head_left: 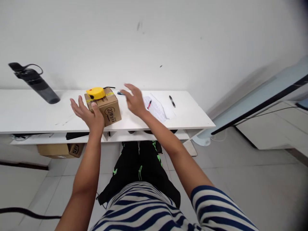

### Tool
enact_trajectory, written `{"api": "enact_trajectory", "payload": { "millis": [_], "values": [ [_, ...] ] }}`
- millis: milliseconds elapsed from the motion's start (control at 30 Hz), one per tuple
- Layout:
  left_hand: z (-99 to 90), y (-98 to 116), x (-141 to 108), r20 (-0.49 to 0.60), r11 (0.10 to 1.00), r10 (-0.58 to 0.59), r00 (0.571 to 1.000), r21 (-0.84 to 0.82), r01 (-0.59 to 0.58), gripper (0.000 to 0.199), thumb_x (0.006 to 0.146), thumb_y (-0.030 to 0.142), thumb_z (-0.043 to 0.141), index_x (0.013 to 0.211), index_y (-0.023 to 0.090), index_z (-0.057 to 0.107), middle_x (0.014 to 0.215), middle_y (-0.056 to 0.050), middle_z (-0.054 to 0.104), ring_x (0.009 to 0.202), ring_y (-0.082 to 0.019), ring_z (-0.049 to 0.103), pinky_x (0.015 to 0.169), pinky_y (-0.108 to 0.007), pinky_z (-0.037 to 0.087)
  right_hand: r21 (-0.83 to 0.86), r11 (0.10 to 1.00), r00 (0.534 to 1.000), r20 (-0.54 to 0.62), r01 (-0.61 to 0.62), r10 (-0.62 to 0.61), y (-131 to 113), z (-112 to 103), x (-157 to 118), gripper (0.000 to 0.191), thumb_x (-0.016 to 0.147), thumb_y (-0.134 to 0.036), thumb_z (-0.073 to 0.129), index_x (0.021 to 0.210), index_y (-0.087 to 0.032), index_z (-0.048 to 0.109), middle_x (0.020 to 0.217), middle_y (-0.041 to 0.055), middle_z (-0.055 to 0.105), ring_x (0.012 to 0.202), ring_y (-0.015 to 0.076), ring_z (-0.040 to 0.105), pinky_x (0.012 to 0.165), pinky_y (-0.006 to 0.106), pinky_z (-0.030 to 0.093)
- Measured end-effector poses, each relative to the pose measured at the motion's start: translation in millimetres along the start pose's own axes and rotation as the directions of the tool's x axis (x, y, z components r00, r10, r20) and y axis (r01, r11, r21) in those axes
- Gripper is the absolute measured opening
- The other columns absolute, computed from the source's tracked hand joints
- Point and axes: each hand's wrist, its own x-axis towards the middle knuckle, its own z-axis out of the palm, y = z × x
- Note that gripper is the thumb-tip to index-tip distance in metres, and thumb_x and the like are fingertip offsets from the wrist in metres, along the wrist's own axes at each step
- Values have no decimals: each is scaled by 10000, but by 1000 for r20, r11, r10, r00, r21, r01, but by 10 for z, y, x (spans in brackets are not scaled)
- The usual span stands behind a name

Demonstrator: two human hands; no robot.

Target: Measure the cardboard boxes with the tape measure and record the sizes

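A small brown cardboard box (pixel 112 112) with dark printing stands near the front edge of the white table (pixel 190 110). On top of it lies a yellow tape measure (pixel 96 93). My left hand (pixel 90 116) is at the box's left front corner, fingers spread, holding nothing. To the right of the box, my right hand (pixel 135 100) hovers over the table with its fingers apart and nothing in them. A blue pen (pixel 120 93) lies between the box and my right hand, partly hidden by the fingers.
Written paper (pixel 157 108) with a red pen (pixel 149 104) on it lies right of my right hand, a black marker (pixel 172 101) beyond. A dark bottle (pixel 39 85) stands at the left. Below are a shelf (pixel 57 138) and a larger carton (pixel 54 150).
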Motion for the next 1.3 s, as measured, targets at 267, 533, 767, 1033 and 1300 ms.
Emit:
{"api": "enact_trajectory", "payload": {
  "millis": [267, 533, 767, 1033, 1300],
  "values": [
    [1170, 474, -1142, 820, 822, 322, 473, 5, -570, 603, 899, 514, 539, 1448, 275, 465, 1547, -106, 408, 1449, -358, 309, 1180, -556, 199, -415, 889, 876, 335, -194, 348, 1694, -471, -491, 517, 869, -104, 394, 1343, -222, 564, 1160, 176, 621, 915, 285, 620, 780, 427, 466],
    [1458, 127, -1317, 902, 806, 201, 382, 69, -587, 439, 937, 480, 490, 1322, 298, 597, 1395, -96, 578, 1364, -340, 429, 1171, -590, 167, -335, 940, 826, 511, -65, 239, 1929, -219, -524, 241, 909, -211, 499, 1084, -183, 661, 925, 149, 695, 861, 277, 621, 799, 411, 408],
    [1366, 182, -1209, 736, 868, 54, 675, 299, -396, 258, 910, 423, 545, 954, 239, 721, 1145, -114, 659, 1303, -377, 439, 1175, -648, 17, 99, 971, 926, 335, -216, 172, 1499, -609, -1223, 337, 943, -403, 465, 1203, -207, 554, 1112, 94, 687, 984, 283, 625, 921, 440, 411],
    [1842, 458, -1453, 882, 793, 203, 426, 107, -599, 238, 926, 227, 454, 920, 182, 688, 981, -127, 672, 1035, -296, 602, 1059, -538, 351, 73, 953, 934, 232, -295, 271, 1411, -703, -1786, 351, 901, -382, 497, 1201, -208, 552, 1107, 88, 691, 1038, 276, 634, 1070, 474, 341],
    [1978, 554, -1469, 867, 662, -25, 498, 388, -642, 258, 956, 334, 443, 996, 189, 653, 1013, -127, 623, 957, -281, 568, 722, -385, 440, -42, 949, 930, 192, -311, 314, 1294, -761, -2128, 398, 909, -325, 471, 1287, -210, 520, 1285, 110, 644, 1279, 280, 535, 1142, 529, 196]
  ]
}}
